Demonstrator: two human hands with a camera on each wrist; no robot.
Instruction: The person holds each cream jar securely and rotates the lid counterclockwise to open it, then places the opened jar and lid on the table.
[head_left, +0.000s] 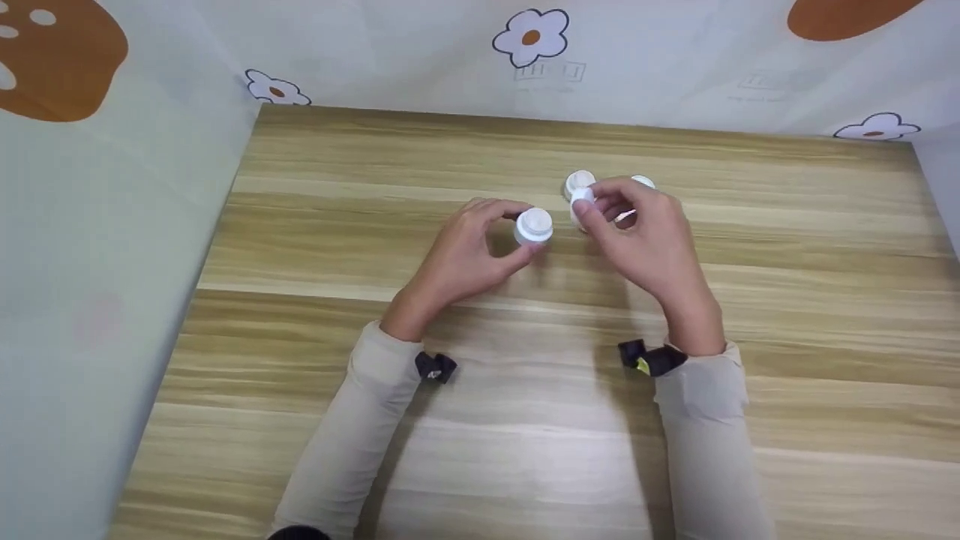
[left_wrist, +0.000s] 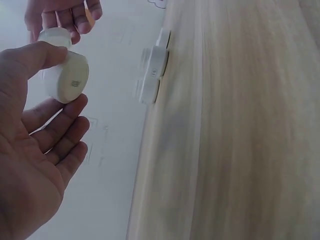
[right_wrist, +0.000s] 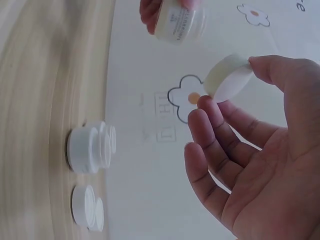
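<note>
My left hand (head_left: 469,251) holds a small white jar (head_left: 533,227) upright between thumb and fingers, its lidless top facing up. Small printed text shows on its side in the right wrist view and on its base in the left wrist view. To the right, my right hand (head_left: 649,232) pinches a round white lid (right_wrist: 228,77) on edge between thumb and fingertips. Lid and jar are held apart, both above the table. Beyond the lid, another white jar (head_left: 580,182) stands on the table, partly covered by the lid and fingers.
In the right wrist view, a white jar (right_wrist: 82,150) and some white lids or low round pieces (right_wrist: 83,205) sit on the wood-grain table (head_left: 525,450). My right hand hides part of this group in the head view. A flower-printed sheet (head_left: 420,60) rises behind the table.
</note>
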